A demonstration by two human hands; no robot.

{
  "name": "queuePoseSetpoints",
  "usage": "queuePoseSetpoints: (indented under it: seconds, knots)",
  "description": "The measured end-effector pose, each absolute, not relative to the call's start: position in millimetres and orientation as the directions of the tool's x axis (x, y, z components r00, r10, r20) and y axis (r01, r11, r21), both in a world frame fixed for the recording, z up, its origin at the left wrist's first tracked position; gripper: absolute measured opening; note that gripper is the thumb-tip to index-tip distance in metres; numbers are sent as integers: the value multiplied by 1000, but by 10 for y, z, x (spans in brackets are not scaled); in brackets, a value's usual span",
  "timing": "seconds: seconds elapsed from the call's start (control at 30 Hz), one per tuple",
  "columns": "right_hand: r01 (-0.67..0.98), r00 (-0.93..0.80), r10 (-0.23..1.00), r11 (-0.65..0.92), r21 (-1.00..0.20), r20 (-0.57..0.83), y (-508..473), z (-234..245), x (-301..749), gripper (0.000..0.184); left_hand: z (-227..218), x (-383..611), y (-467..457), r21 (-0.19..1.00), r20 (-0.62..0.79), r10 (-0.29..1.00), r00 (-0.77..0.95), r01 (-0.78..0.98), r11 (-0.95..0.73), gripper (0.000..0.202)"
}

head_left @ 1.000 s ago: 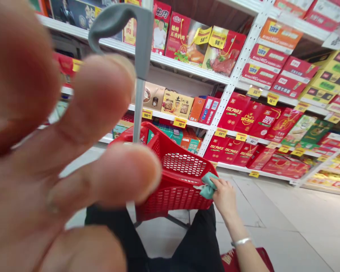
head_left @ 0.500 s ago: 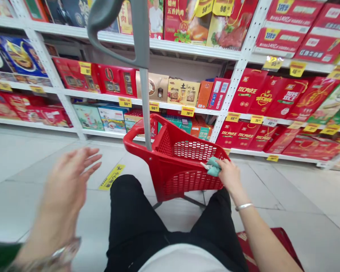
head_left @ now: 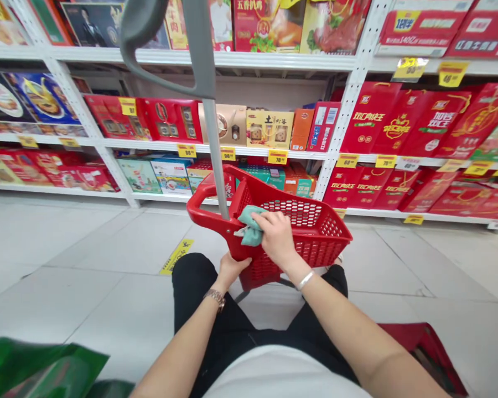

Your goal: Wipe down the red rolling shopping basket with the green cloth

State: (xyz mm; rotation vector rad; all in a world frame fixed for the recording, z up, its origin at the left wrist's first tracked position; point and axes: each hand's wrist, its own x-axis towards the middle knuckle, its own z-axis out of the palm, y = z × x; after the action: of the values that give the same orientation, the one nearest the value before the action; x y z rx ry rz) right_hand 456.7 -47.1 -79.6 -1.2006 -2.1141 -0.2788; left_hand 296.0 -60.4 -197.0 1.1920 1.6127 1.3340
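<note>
"Hands first. What is your right hand (head_left: 278, 239) doing?"

"You curl it over a teal cloth (head_left: 251, 225) and press the cloth on the rim of your red plastic basket (head_left: 326, 239). It looks like a firm hold."

"And your left hand (head_left: 232, 271)?"

"It sits low on the near end of the basket. Your fingers are out of sight, so I can't tell if you grip the basket or just touch it."

"Where is the cloth?"

"It is under your right hand, on the near corner of the basket, just beside the grey pole (head_left: 214, 160)."

"What could go wrong?"

"If your right hand lets go, the cloth could slip and fall to the floor. If you push down too hard, the basket could tip, mostly if your left hand is not holding tight."

"How many things do you have around you?"

"You have two hands, one cloth, one basket, one pole, one watch (head_left: 214, 298), one bracelet (head_left: 305, 280), one green bag (head_left: 33, 367) out past your left hand, and three yellow price tags (head_left: 228, 153) on the shelf past the basket."
</note>
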Motion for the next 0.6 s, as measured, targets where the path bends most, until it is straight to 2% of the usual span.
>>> queuePoseSetpoints:
  seconds: [0.13, 0.27, 0.43, 0.6]
  knots:
    - [817, -357, 627, 569, -94, 692, -562, -888, 4462, 39, -2012, 2867, -656, 967, 68, 933, -353, 255, 27, 46]
    - [851, -377, 636, 524, -18, 673, -662, -1203, 4984, 46, -2033, 2713, -700, 961, 68, 920, -386, 272, 43, 48]
    - [951, -234, 738, 309, -8, 633, -721, -1537, 5955, 48, -2032, 2499, -755, 962, 55, 920, -388, 266, 55, 44]
    - [994, 97, 793, -43, -102, 602, -723, -1584, 6664, 47, -2068, 2418, -823, 968, 44, 904, -425, 244, 67, 48]
